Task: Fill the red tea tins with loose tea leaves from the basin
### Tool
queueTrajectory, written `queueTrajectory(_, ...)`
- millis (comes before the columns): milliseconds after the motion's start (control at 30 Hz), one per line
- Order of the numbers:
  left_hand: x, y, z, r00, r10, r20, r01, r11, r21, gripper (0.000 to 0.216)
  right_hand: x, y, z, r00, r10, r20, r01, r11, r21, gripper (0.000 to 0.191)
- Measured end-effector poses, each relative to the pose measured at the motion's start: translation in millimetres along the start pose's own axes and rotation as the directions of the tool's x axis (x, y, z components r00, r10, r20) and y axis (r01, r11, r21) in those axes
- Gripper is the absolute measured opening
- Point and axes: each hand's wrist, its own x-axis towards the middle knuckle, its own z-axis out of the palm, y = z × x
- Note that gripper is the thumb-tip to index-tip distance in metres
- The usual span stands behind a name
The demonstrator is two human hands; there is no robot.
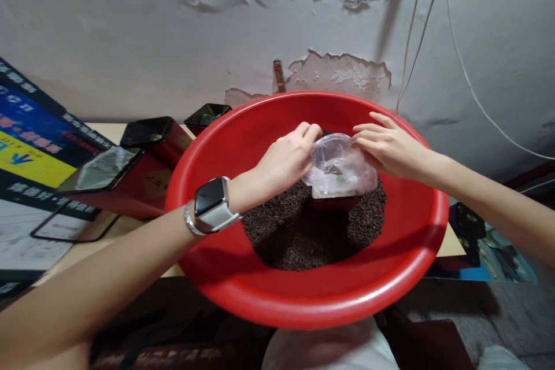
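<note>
A clear plastic bag (pixel 333 153) lines a dark red tin (pixel 333 202) standing in dark loose tea leaves (pixel 299 243). Both tin and leaves are inside a large red basin (pixel 312 306). My left hand (pixel 288 153), with a watch on its wrist, pinches the bag's left edge, fingers closed. On the other side, my right hand (pixel 385 144) grips the bag's right edge; its upper fingers stretch out and its thumb is hidden. The bag's mouth stands open between my hands, spreading over the tin's rim. How much lies inside the bag is hard to make out.
Left of the basin, a red tin with a plastic liner (pixel 106 170) lies tilted near another dark-topped tin (pixel 151 133). A printed box (pixel 34 144) stands at far left. Behind is a peeling wall (pixel 130 29) with hanging cords (pixel 422 29).
</note>
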Motion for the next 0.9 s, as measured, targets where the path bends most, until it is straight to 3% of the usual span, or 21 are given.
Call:
queueTrajectory(100, 8.5, 10.1, 4.5, 0.988, 0.142, 0.056, -0.144, 0.989, 0.029, 0.034, 10.8, -26.6, 15.7, 0.998, -0.03, 0.05, 0.031, 0.999, -0.022, 0.04)
queueTrajectory(167, 16.5, 9.5, 6.3, 0.978, 0.15, 0.147, -0.165, 0.981, 0.099, 0.028, 10.7, -40.4, 28.4, 0.994, -0.032, 0.105, 0.039, 0.997, -0.067, 0.034)
queueTrajectory(267, 23.3, 3.6, 5.1, 0.968, 0.003, 0.251, -0.059, 0.975, 0.214, 0.029, 2.0, -40.9, 34.6, 0.985, 0.01, 0.171, 0.02, 0.984, -0.175, 0.014)
queueTrajectory(433, 12.5, 2.1, 4.4, 0.933, -0.154, 0.326, 0.067, 0.963, 0.261, 0.037, -11.9, -9.1, 22.5, 0.963, 0.208, 0.171, -0.139, 0.928, -0.344, 0.017)
queueTrajectory(500, 4.4, 3.7, 10.1, 0.892, -0.184, 0.412, 0.081, 0.963, 0.256, 0.044, -14.3, -2.2, 28.1, 0.934, 0.261, 0.242, -0.184, 0.937, -0.297, 0.029)
queueTrajectory(600, -5.6, -0.4, 26.2, 0.838, -0.184, 0.513, 0.09, 0.975, 0.204, 0.054, -18.0, -1.0, 49.7, 0.874, 0.301, 0.382, -0.251, 0.952, -0.174, 0.069)
queueTrajectory(667, -9.6, -10.4, 39.9, 0.84, -0.114, 0.53, 0.082, 0.993, 0.084, 0.062, -21.5, -0.2, 64.7, 0.841, 0.296, 0.452, -0.306, 0.95, -0.053, 0.087)
queueTrajectory(767, -13.8, -32.3, 61.0, 0.854, 0.061, 0.516, 0.065, 0.973, -0.222, 0.072, -27.4, 6.3, 80.1, 0.817, 0.255, 0.517, -0.396, 0.9, 0.184, 0.098)
queueTrajectory(833, -17.4, -45.2, 73.2, 0.873, 0.116, 0.473, 0.088, 0.918, -0.387, 0.076, -29.7, 11.8, 86.7, 0.83, 0.223, 0.511, -0.422, 0.851, 0.314, 0.102)
queueTrajectory(900, -21.4, -53.0, 81.8, 0.895, 0.097, 0.434, 0.13, 0.876, -0.464, 0.08, -29.1, 15.4, 91.4, 0.854, 0.194, 0.483, -0.413, 0.818, 0.4, 0.106)
